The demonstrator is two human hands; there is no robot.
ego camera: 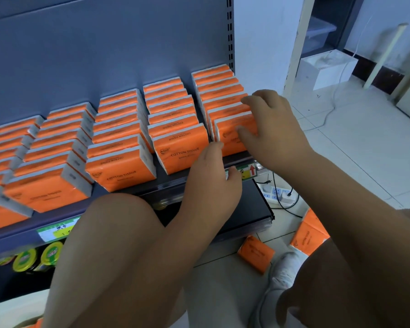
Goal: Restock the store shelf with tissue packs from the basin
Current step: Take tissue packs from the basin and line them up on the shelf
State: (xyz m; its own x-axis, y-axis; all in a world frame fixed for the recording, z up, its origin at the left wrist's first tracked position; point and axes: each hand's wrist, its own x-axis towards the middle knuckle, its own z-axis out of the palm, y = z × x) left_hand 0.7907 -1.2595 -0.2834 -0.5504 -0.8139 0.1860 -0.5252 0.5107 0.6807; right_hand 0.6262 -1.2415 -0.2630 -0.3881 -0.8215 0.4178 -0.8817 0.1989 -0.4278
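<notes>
Front pack (227, 145), rightmost row of the shelf (137, 193): stood on edge at the lip, long axis running left to right, clasped by the right hand (270, 124), with fingers curled over the top edges and thumb laid on the orange face. The left hand (213, 176) is held straight-fingered and holds nothing, fingertips touching the pack's lower-left edge; the right hand is judged the nearer. Loose packs (256, 254) are noted on the floor (365, 150), below and right of both hands.

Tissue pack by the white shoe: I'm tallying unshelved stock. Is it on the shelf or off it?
Off it. The tissue pack lies on the floor tiles beside the white shoe, below the lower shelf.
</notes>
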